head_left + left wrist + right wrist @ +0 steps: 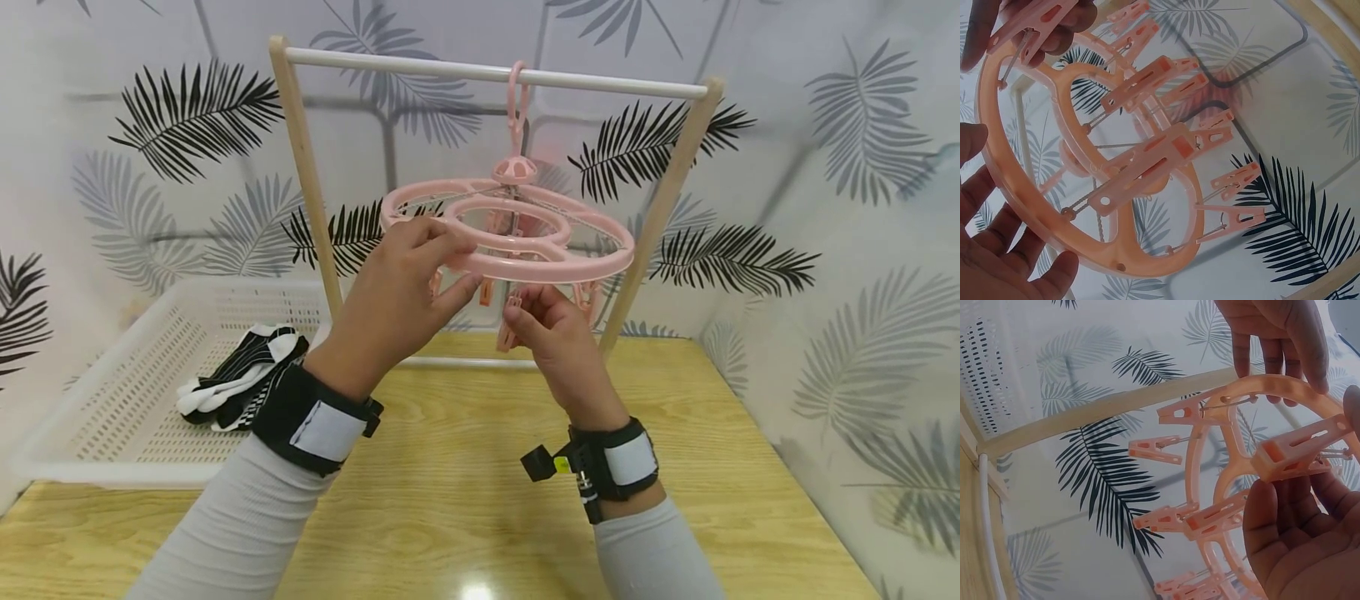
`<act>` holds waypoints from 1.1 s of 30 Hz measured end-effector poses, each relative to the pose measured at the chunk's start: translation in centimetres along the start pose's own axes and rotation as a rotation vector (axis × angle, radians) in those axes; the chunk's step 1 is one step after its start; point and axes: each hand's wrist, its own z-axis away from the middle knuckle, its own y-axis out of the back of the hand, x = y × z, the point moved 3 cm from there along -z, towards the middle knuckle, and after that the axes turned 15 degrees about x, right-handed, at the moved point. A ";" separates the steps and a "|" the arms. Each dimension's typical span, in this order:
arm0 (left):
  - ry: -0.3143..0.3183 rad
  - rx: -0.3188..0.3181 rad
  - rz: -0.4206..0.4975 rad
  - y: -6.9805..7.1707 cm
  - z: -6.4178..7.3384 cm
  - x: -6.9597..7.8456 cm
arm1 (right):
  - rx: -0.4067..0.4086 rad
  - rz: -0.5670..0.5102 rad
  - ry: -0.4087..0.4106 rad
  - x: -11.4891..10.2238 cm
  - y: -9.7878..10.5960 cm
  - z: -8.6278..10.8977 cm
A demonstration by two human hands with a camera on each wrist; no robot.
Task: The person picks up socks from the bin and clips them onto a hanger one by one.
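A pink round clip hanger [555, 270] hangs by its hook [513, 104] from a white bar, with several pink clothespins under its rings. My left hand [401, 279] holds the near left rim, fingers over the top and thumb beneath. In the right wrist view, fingertips of that hand show inside the outer ring [1270, 383]. Below the front rim, my right hand [562, 337] pinches one clothespin [507, 335] between thumb and fingers. That clothespin [1297, 449] hangs on a short cord and holds nothing that I can see. Other clothespins [1141, 169] dangle around it.
A wooden-legged rack with a white top bar [405, 64] stands on the wood-grain table [450, 450]. To the left is a white perforated basket [127, 472] with black and white socks [243, 375] inside. Leaf-patterned covering [862, 333] forms the back and right side.
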 end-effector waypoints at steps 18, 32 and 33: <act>-0.082 0.078 0.074 0.1 0.5 -0.4 | -0.017 -0.004 0.063 0.5 -0.8 0.5; -0.065 0.235 0.228 1.6 0.7 -1.0 | 0.000 0.016 0.037 0.5 -0.8 0.6; -0.039 0.254 0.238 1.9 0.8 -1.2 | 0.000 0.018 0.036 0.5 -0.8 0.6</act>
